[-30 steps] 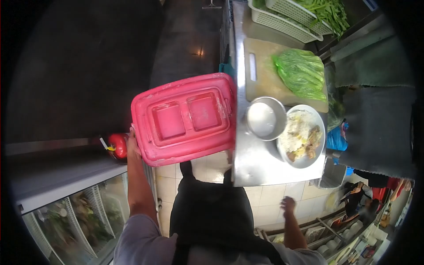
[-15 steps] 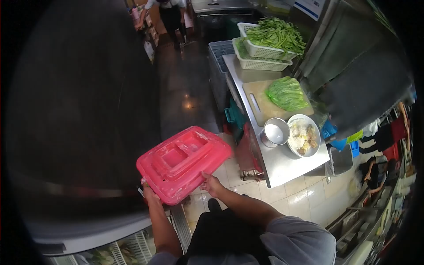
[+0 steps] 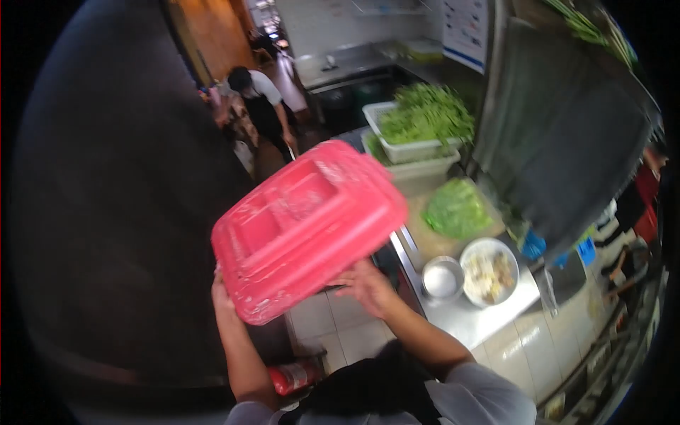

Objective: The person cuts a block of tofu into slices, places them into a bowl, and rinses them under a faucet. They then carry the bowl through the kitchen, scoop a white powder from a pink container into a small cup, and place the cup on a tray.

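Observation:
A large red plastic lid with a recessed handle and white powdery smears is held up, tilted, in front of me. My left hand is closed on its lower left edge, its fingers mostly hidden behind the rim. Just under the lower right edge is my right hand, with fingers stretched and spread, their tips right by the lid. Nearest on the right, a steel table bears a metal pot with white contents and a white bowl of pale and brownish food.
Leafy greens lie on a cutting board. Behind them, white baskets hold more greens. Another person bends forward in the passage ahead. A red cylinder stands low by my left arm. A large dark surface fills the left.
The lid has been raised and moved up and right in view. My right hand's fingers have spread below its edge. The view has tilted up, and the wire shelves at lower left have left the frame.

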{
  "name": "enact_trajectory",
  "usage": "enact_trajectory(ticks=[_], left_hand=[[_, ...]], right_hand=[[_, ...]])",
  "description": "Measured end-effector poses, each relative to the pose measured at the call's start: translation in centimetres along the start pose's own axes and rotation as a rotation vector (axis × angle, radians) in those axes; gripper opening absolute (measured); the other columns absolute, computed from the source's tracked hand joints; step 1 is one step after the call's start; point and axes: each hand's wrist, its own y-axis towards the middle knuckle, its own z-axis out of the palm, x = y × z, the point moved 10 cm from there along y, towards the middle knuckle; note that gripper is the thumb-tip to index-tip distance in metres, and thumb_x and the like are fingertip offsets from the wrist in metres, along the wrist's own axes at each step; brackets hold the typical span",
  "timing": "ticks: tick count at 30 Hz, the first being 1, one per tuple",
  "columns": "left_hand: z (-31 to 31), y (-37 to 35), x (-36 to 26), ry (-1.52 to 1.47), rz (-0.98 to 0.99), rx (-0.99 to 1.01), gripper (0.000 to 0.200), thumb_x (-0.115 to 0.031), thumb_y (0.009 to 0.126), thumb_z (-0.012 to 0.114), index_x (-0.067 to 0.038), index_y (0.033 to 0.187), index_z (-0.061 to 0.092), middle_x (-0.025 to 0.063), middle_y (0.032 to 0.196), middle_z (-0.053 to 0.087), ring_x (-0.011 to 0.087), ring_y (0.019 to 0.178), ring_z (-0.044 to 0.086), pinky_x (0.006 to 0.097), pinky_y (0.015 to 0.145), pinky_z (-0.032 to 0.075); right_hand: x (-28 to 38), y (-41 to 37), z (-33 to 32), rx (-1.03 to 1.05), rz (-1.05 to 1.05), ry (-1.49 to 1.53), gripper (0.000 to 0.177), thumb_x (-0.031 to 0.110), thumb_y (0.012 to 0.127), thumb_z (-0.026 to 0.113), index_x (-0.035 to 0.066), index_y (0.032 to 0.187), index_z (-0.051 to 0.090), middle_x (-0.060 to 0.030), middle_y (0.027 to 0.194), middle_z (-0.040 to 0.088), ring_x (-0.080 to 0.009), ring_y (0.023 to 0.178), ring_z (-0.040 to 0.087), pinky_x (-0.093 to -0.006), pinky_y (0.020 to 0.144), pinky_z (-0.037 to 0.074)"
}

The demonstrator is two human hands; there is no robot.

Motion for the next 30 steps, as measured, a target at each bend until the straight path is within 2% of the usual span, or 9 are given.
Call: enact_trajectory(ticks=[2,4,7,10,12,16,21,26,30], left_hand=[[0.2,6.4,-2.0,-0.099,0.106,0.035,0.03,-0.027,0.1,0.04,-0.006,0.115,0.057,0.0112,0.107,0.065,0.0252,0.098,0.063,0.043,0.088,0.053],[6.2,7.8,-1.0,-0.016,0.076,0.007,0.03,-0.027,0.101,0.039,-0.006,0.113,0.058,0.0107,0.104,0.065,0.0237,0.096,0.064,0.041,0.087,0.053],[10.7,13.3,2.3,0.122,-0.081,-0.003,0.032,-0.03,0.101,0.037,-0.008,0.111,0.059,0.0092,0.105,0.065,0.0226,0.096,0.063,0.0411,0.089,0.052],[15.1,17.8,6.6,0.166,-0.237,0.08,0.033,-0.029,0.101,0.038,-0.006,0.111,0.059,0.0105,0.103,0.066,0.0244,0.095,0.064,0.0416,0.088,0.052],[20.4,20.2,8.1,0.189,-0.299,0.203,0.034,-0.03,0.101,0.037,-0.006,0.114,0.058,0.0116,0.106,0.065,0.0252,0.098,0.063,0.0424,0.09,0.051],[30.1,30.4,11.9,0.275,-0.394,0.406,0.036,-0.032,0.101,0.038,-0.007,0.12,0.055,0.0122,0.113,0.063,0.0252,0.104,0.061,0.0424,0.092,0.049],[41.8,44.0,23.0,0.272,-0.674,0.689,0.034,-0.031,0.101,0.036,-0.008,0.115,0.057,0.0091,0.108,0.065,0.0243,0.102,0.061,0.042,0.093,0.049],[47.8,48.8,34.5,0.403,-0.792,0.829,0.037,-0.03,0.102,0.034,-0.004,0.116,0.057,0.012,0.108,0.065,0.026,0.1,0.063,0.0427,0.095,0.048],[51.2,51.5,42.2,0.449,-0.924,0.961,0.022,-0.022,0.094,0.051,-0.008,0.108,0.06,0.0079,0.097,0.067,0.0234,0.094,0.064,0.0423,0.088,0.051]], right_hand=[[5.6,1.3,-2.2,-0.118,-0.091,0.197,0.043,0.037,0.095,0.052,0.004,0.122,0.05,-0.0118,0.113,0.062,-0.0245,0.099,0.064,-0.0386,0.081,0.052],[11.8,0.7,-4.1,-0.406,-0.268,0.043,0.043,0.037,0.096,0.049,0.002,0.119,0.05,-0.0117,0.108,0.064,-0.0236,0.094,0.065,-0.0362,0.074,0.054],[15.9,-0.2,-6.9,-0.468,-0.353,-0.175,0.043,0.039,0.097,0.045,0.002,0.117,0.051,-0.0122,0.105,0.065,-0.0226,0.091,0.065,-0.033,0.066,0.056],[18.2,-1.5,-7.6,-0.554,-0.428,-0.152,0.049,0.045,0.096,0.043,0.002,0.117,0.054,-0.0131,0.103,0.066,-0.023,0.088,0.066,-0.0325,0.062,0.055],[19.2,-1.5,-6.9,-0.537,-0.466,-0.18,0.048,0.044,0.097,0.043,0.002,0.117,0.053,-0.0132,0.104,0.066,-0.0226,0.089,0.065,-0.0337,0.062,0.056],[20.8,0.0,-8.8,-0.723,-0.581,-0.28,0.046,0.042,0.098,0.04,0.002,0.116,0.054,-0.013,0.104,0.066,-0.0227,0.091,0.065,-0.0366,0.064,0.057],[21.5,3.9,-12.5,-0.959,-0.776,-0.518,0.042,0.041,0.099,0.038,0.005,0.112,0.055,-0.0099,0.096,0.066,-0.0209,0.088,0.064,-0.033,0.061,0.053],[20.9,5.7,-17.3,-1.131,-0.904,-0.59,0.046,0.047,0.097,0.04,0.005,0.108,0.055,-0.009,0.091,0.065,-0.0197,0.084,0.063,-0.0315,0.06,0.05],[21.3,7.1,-21.9,-1.277,-0.837,-0.635,0.049,0.05,0.096,0.04,0.006,0.099,0.061,-0.0068,0.087,0.065,-0.0166,0.08,0.062,-0.0298,0.061,0.049]])
